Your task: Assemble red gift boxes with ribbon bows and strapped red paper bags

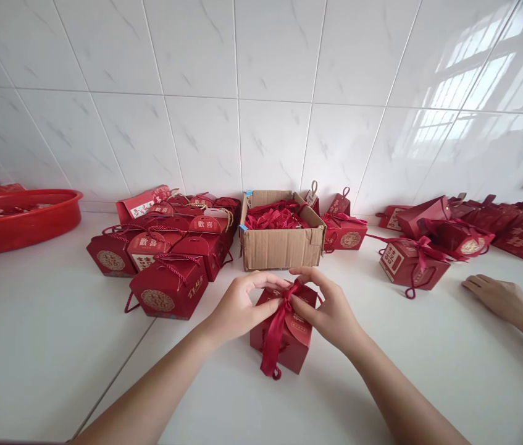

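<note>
A small red gift box point(289, 340) stands on the white counter point(48, 346) right in front of me. A dark red ribbon point(274, 337) is tied at its top and hangs down its front. My left hand point(238, 306) pinches the ribbon at the top of the box from the left. From the right, my right hand point(328, 306) pinches the same knot. Both hands have their fingers closed on the ribbon.
A cardboard carton point(282, 244) of red ribbons sits behind the box. Several finished red boxes point(168, 253) cluster to the left, more point(414, 262) to the right. A red basin point(20, 219) is far left. Another person's hand point(497, 296) rests flat at right.
</note>
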Demonstrator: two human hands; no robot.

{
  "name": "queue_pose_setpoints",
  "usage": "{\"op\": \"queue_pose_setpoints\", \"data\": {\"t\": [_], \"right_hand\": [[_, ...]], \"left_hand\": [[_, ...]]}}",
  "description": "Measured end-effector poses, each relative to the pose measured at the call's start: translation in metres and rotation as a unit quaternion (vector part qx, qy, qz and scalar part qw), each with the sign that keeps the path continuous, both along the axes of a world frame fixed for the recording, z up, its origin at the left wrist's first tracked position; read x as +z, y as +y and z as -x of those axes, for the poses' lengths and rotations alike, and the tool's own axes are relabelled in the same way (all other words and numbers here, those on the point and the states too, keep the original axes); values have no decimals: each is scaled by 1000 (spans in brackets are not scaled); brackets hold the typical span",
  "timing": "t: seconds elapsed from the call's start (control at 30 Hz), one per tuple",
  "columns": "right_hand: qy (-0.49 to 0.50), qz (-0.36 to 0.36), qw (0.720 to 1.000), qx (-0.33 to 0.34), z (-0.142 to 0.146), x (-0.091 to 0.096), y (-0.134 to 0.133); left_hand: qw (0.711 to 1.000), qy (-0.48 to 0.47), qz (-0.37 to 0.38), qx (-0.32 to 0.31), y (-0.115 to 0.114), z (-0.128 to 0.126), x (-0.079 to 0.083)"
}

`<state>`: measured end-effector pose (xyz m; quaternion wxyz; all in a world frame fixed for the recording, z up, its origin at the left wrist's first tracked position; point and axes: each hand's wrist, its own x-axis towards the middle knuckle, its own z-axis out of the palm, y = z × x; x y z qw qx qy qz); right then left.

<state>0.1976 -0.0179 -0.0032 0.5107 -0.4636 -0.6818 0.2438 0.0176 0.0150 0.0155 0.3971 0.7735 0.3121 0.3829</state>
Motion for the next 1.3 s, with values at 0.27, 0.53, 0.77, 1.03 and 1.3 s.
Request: {"op": "queue_pose_setpoints", "data": {"t": [0.27, 0.53, 0.77, 1.03, 1.3], "right_hand": [[10, 11, 999, -30, 3, -4, 4], [9, -4, 999, -32, 3, -3, 4], [-38, 18, 999, 5, -9, 1, 3], [-97, -2, 995, 34, -18, 7, -4], [-104, -59, 993, -18, -15, 6, -4]], "left_hand": [[1000, 9, -12, 19, 1, -2, -7], [998, 36, -35, 46, 5, 1, -6], [997, 29, -21, 62, 6, 2, -5], [997, 42, -12, 62, 5, 3, -4], [997, 46, -13, 56, 4, 2, -5]]}}
